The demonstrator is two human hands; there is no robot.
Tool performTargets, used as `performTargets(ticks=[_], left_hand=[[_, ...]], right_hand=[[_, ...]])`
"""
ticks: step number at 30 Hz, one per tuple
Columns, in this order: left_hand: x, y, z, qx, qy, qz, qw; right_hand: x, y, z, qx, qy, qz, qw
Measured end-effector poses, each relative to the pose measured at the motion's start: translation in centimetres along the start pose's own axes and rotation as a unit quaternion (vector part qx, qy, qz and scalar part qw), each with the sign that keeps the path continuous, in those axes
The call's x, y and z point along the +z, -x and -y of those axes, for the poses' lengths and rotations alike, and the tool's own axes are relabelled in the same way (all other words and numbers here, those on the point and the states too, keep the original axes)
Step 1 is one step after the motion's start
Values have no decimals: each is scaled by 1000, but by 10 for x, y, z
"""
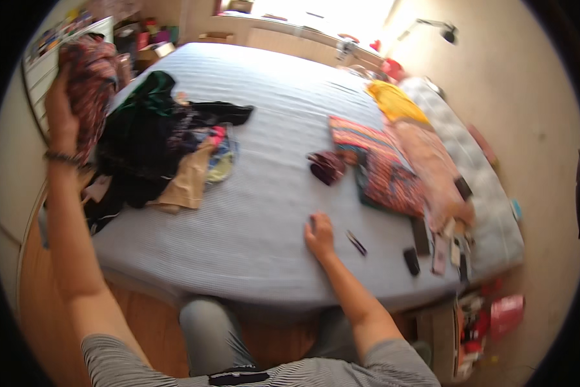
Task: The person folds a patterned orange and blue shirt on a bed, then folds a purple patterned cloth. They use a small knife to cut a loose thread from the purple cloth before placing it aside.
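Note:
My left hand (62, 106) is raised at the far left, closed on a reddish patterned cloth (91, 84) that hangs in loose folds. Beneath and beside it, a heap of dark clothes (138, 138) lies on the bed, with a green piece on top and a tan garment (188, 177) at its near side. My right hand (319, 235) rests on the light blue bedsheet (257, 245), its fingers curled in, and I see nothing in them. Just right of it lies a small dark, slender object (356, 242). Beyond that hand sits a bunched maroon cloth (327, 168).
Folded patterned clothes (383, 164) lie on the bed's right, beside a yellow cloth (396, 102) and a pink cloth (425, 158). Near the right edge are a black object (411, 261) and several small items. A quilted pale cushion (480, 187) borders the wall; a white drawer unit (41, 84) stands left.

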State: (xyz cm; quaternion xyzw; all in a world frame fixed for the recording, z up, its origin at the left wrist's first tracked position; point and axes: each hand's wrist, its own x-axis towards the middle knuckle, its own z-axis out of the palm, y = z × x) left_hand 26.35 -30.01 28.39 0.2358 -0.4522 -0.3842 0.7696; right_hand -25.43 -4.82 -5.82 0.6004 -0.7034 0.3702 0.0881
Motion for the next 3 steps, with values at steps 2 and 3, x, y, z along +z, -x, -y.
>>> performTargets(ticks=[2,3], left_hand=[[20,24,-28,35,-60,47,996],[33,27,-28,32,-60,59,996]], right_hand=[[4,1,-12,-20,21,-38,999],[1,3,2,6,-15,6,1000]])
